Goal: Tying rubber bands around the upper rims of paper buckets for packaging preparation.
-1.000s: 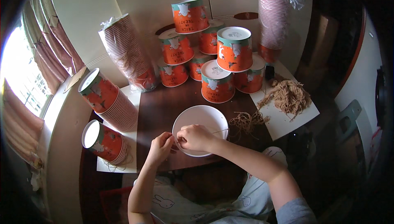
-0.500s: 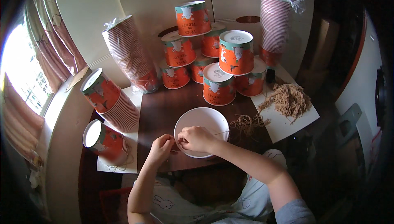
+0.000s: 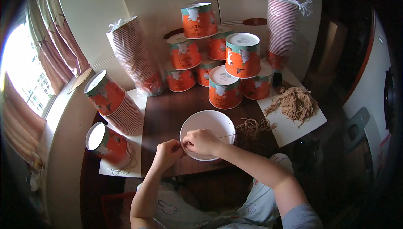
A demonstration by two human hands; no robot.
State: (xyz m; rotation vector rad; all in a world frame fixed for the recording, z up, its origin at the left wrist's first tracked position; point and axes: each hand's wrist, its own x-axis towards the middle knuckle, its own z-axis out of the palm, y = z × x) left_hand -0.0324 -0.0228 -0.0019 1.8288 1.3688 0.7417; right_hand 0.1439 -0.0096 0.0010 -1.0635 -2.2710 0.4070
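An open paper bucket [image 3: 207, 120] with a white inside stands mouth up at the table's front. My right hand [image 3: 202, 141] reaches over its near-left rim, fingers pinched at the inner wall. A thin strand of twine [image 3: 228, 136] runs from beneath that hand across the bucket to its right rim. Outside the rim, my left hand [image 3: 168, 152] is closed, with its fingertips close to the right hand's. What the left fingers hold is hidden. Right of the bucket lies a loose tangle of twine [image 3: 254, 128] on the dark table [image 3: 163, 120].
Upturned orange buckets [image 3: 242, 55] are piled at the back. Tall wrapped bucket stacks [image 3: 133, 55] stand at the back left and right. Unwrapped stacks [image 3: 113, 101] line the left side. A heap of brown twine [image 3: 299, 105] lies on a white board [image 3: 294, 128] at right.
My left hand has shifted slightly right, its fingers curling in closer to the rim and the right hand. My right hand stays at nearly the same spot on the bucket.
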